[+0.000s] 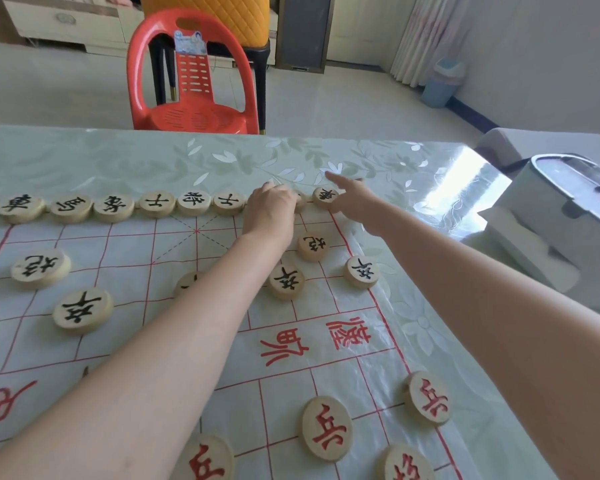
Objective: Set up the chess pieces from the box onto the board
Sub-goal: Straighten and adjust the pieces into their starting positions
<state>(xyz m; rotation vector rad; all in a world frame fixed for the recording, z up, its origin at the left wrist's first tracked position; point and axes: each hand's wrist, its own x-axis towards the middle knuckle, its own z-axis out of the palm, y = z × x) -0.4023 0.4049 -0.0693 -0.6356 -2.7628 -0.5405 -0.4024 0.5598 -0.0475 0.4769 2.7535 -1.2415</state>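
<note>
Wooden far-row pieces (193,203): both hands outstretched, left (269,209) covering, right (352,199) pointing.

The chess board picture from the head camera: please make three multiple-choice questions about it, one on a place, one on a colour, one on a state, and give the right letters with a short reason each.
1. Where is the right hand?
A. at the far right corner of the board
B. inside a box
C. on the chair

2. What colour are the characters on the far row of pieces?
A. red
B. black
C. green

3. What is the left hand doing?
A. resting flat off the board
B. holding a cup
C. lying over pieces in the far row

Answers: 1 A, its fingers are beside the corner piece. 2 B, the far row's marks are black; red ones lie on the near pieces. 3 C, it covers the gap in that row, though its grip is hidden.
</note>
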